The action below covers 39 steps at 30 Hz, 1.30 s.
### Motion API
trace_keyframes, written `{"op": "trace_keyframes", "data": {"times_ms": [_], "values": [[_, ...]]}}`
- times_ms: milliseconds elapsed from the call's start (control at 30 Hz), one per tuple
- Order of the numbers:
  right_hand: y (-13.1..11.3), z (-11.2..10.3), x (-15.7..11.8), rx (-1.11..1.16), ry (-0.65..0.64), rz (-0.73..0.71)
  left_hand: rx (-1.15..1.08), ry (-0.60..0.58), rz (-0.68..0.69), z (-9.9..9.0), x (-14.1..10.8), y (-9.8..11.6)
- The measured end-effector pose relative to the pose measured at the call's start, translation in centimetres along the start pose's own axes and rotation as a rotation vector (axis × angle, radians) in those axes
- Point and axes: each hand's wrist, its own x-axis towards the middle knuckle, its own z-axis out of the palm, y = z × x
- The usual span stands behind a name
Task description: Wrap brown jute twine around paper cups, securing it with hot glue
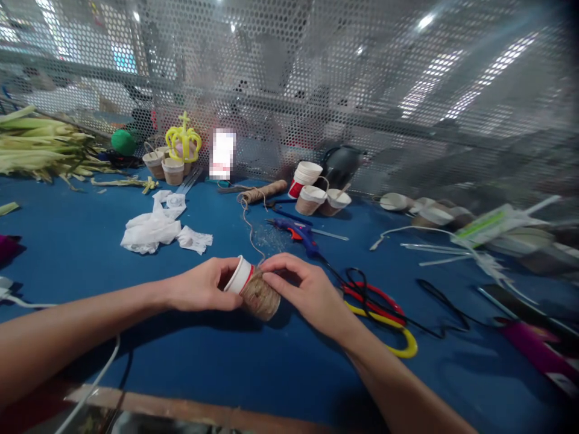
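Note:
My left hand (210, 284) grips a paper cup (239, 276) near its white rim. The cup is tilted over, rim to the left, and brown twine (262, 298) is wound around most of its body below a thin red band. With thumb and forefinger, my right hand (307, 289) pinches the twine at the wound edge. From there a loose strand runs up across the table to a roll of twine (265, 191). A blue glue gun (296, 234) lies just beyond my right hand, and scissors with red and yellow handles (384, 313) lie beside my right forearm.
Crumpled white tissue (151, 230) lies left of centre. Small twine-wrapped cups (174, 170) stand behind it, near a yellow crown (183, 141) and a green ball (123, 142). More cups (311, 199) stand at the back. Corn husks (40, 144) fill the far left. Perforated metal (280, 78) closes off the back.

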Motion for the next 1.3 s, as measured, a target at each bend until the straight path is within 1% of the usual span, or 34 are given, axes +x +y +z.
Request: {"op": "trace_keyframes", "data": {"times_ms": [100, 300, 467, 700, 800, 967, 1300], "values": [[0.0, 0.1, -0.1, -0.009, 0.013, -0.012, 0.022, -0.024, -0.021, 0.1, 0.0, 0.3], [-0.4, 0.1, -0.1, -0.020, 0.031, 0.045, 0.059, -0.047, -0.022, 0.4, -0.1, 0.7], [-0.4, 0.3, -0.1, 0.009, 0.048, 0.069, 0.181, -0.024, -0.013, 0.7, -0.3, 0.8], [-0.4, 0.7, -0.2, 0.059, 0.062, 0.136, 0.233, 0.028, -0.004, 0.7, -0.5, 0.5], [-0.5, 0.9, -0.3, 0.086, 0.065, 0.158, 0.179, 0.045, 0.011, 0.8, -0.5, 0.3], [-0.7, 1.1, -0.5, 0.113, 0.059, 0.156, 0.002, 0.088, 0.010, 1.1, -0.3, 0.2], [-0.7, 1.2, -0.6, 0.127, 0.067, 0.163, -0.105, 0.130, 0.003, 1.3, -0.2, 0.1]]}}
